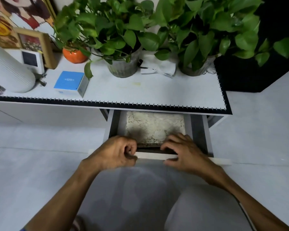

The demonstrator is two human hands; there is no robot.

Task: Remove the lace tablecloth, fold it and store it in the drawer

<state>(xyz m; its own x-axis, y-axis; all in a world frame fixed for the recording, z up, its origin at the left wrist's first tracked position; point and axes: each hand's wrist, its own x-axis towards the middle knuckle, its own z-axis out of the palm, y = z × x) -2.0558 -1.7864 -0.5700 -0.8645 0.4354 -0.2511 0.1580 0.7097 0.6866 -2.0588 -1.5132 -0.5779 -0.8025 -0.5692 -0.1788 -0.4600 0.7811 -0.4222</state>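
Observation:
The drawer (198,130) under the table stands pulled out. Inside it lies the lace tablecloth (154,125), folded into a flat cream rectangle that fills most of the drawer floor. My left hand (113,152) curls its fingers round the white drawer front (150,155) at its left part. My right hand (185,150) holds the same front further right, fingers over the top edge inside the drawer and thumb on the outer face. Neither hand touches the cloth.
Above the drawer, the white tabletop (140,90) has a black stitched border. On it stand two potted plants (122,65) (195,67), a blue box (70,82), an orange pot (74,55), a white ribbed vessel (8,72), a picture frame (35,44) and crumpled paper (157,65). A black cabinet (250,72) stands to the right.

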